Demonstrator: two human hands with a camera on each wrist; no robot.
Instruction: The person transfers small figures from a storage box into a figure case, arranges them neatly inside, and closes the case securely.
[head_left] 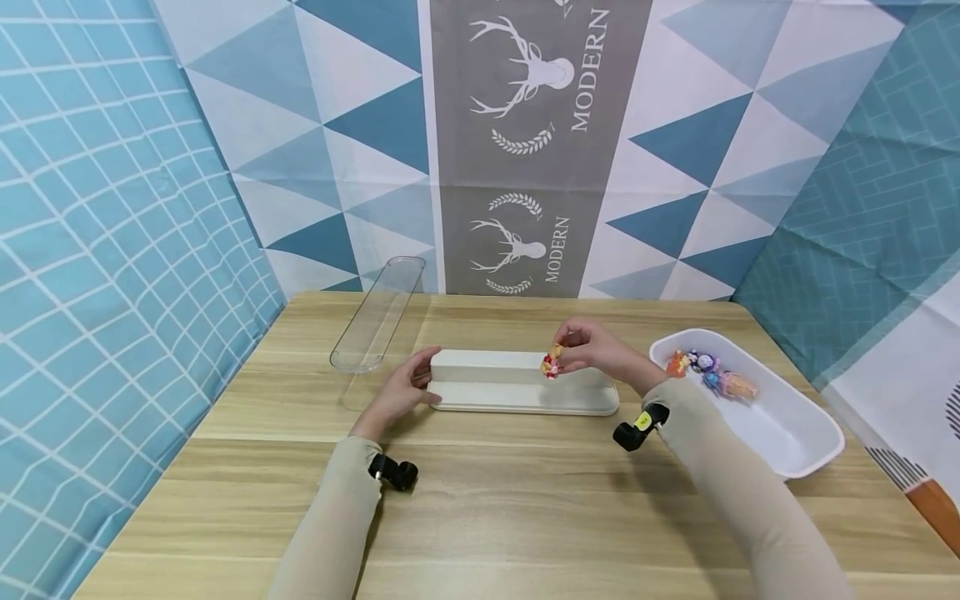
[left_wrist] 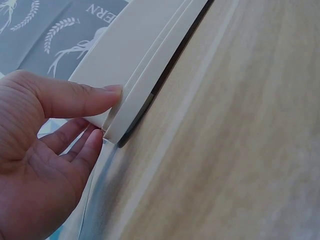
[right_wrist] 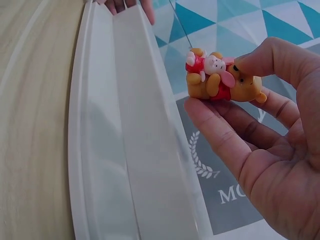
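A long white two-level display base [head_left: 487, 395] lies on the wooden table in the head view. My left hand [head_left: 399, 392] grips its left end, thumb on the front edge and fingers around the back, as the left wrist view shows closely. Above the base's right part, my right hand [head_left: 600, 350] pinches a small yellow bear figurine [right_wrist: 227, 90] in a red top between thumb and fingers. A little pink figure in red sits against the bear's front. In the right wrist view the figurine is tilted sideways and apart from the base [right_wrist: 145, 115].
A clear elongated cover [head_left: 377, 317] stands left of the base, toward the back. On the right is a white plastic bin [head_left: 787, 450] with several small figurines [head_left: 712, 375] at its far end. Patterned cloth [head_left: 525, 167] hangs behind the table.
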